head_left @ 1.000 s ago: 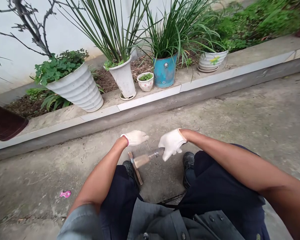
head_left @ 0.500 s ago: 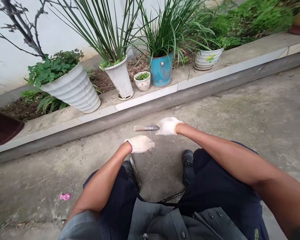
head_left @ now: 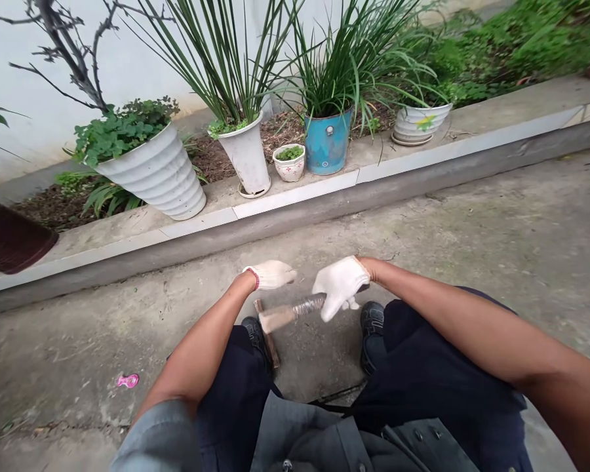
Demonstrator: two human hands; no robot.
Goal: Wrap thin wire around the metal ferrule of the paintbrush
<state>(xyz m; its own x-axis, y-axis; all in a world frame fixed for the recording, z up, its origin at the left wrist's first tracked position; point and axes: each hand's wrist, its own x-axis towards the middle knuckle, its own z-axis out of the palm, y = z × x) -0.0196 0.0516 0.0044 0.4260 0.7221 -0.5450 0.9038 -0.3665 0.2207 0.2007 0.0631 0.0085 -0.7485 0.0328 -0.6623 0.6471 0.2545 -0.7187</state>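
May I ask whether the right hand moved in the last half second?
Yes, the right hand, with the tool, dropped from the curb toward the shoe.

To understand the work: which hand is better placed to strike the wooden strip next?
Probably the right hand: it grips the tool, whose head is over the wooden strip; the left hand is beside it, without one.

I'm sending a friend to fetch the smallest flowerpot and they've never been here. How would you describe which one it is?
Look along the raised concrete ledge in front of the white wall. Between the tall white pot and the blue pot stands the small pot. It is the lowest of the row, a rounded white bowl with red marks, topped with short green leaves.
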